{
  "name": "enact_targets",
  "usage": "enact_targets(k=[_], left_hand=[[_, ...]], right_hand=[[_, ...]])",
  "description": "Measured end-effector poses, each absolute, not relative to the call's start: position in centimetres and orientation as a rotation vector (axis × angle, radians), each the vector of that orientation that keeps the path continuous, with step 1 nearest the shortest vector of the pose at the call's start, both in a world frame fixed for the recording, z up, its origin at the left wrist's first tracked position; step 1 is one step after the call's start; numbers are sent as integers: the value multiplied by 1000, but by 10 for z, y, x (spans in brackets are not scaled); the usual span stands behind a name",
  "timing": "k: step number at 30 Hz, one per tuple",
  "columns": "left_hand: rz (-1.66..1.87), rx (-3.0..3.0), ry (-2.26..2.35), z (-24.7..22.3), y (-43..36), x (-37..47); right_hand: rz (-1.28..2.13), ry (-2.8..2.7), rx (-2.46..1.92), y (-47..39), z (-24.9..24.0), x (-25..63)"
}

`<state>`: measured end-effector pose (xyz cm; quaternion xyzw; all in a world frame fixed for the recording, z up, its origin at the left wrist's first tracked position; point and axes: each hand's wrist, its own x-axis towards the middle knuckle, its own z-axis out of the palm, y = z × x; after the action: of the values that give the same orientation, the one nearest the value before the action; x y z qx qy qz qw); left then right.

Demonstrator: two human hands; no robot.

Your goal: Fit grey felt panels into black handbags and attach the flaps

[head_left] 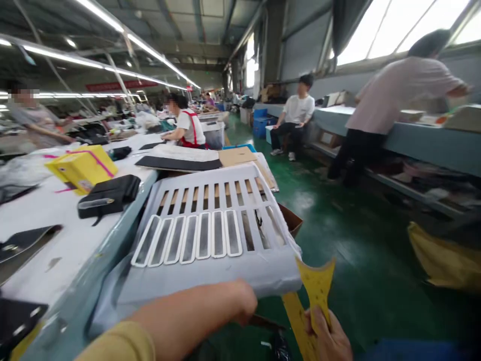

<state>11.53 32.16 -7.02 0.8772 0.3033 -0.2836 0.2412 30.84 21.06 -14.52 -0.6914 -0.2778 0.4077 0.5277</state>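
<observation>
Jutting up from R fingers (336,332), notched yel. tool (316,283), wide end topmost

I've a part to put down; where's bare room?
White tabletop, between the black rectangular bag and the dark flat piece at left; near band of the pale grey slotted panel, between the white-rimmed rectangular strips and the left forearm. Crowded: around the yellow box.

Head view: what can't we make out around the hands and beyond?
All in the head view:
Left hand: fingers and anything in them, hidden behind the hand itself.
Yellow forked piece: its grip, partly covered by the right hand.
Yellow strip: lower end, cut off by the bottom edge.
Red banner: any wording, too small and blurred.
</observation>
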Motion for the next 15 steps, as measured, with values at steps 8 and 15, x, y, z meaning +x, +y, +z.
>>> enact_targets(k=[8,15], left_hand=[[264,2046,1572,129,145,-149],[1697,589,1734,175,-102,-244]], right_hand=[[1605,-536,-1126,196,-85,152],[1803,-1295,-732,131,15,36]])
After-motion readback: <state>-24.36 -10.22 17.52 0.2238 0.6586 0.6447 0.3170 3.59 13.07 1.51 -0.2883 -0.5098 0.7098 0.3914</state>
